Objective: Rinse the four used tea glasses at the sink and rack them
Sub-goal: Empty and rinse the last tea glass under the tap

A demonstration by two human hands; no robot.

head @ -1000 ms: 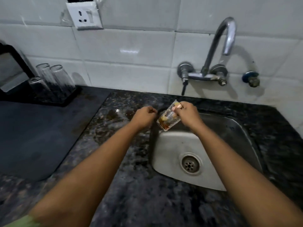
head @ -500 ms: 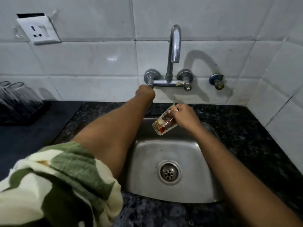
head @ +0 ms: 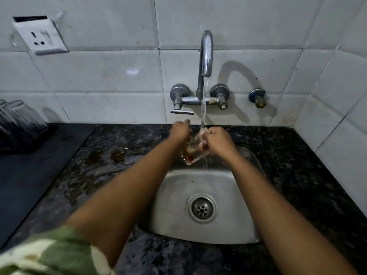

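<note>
My right hand grips a used tea glass with brown dregs, tilted under the running water from the tap, over the back of the steel sink. My left hand is just left of the glass, below the turned tap lever, fingers loosely curled and holding nothing that I can see. Clean glasses stand upside down in a black rack at the far left edge.
Dark granite counter surrounds the sink, with brown stains left of the basin. A black mat covers the left counter. A wall socket sits upper left, a second valve right of the tap.
Water now runs from the tap. My left hand has come down off the tap lever to beside the glass. My right hand has moved the glass under the stream.
</note>
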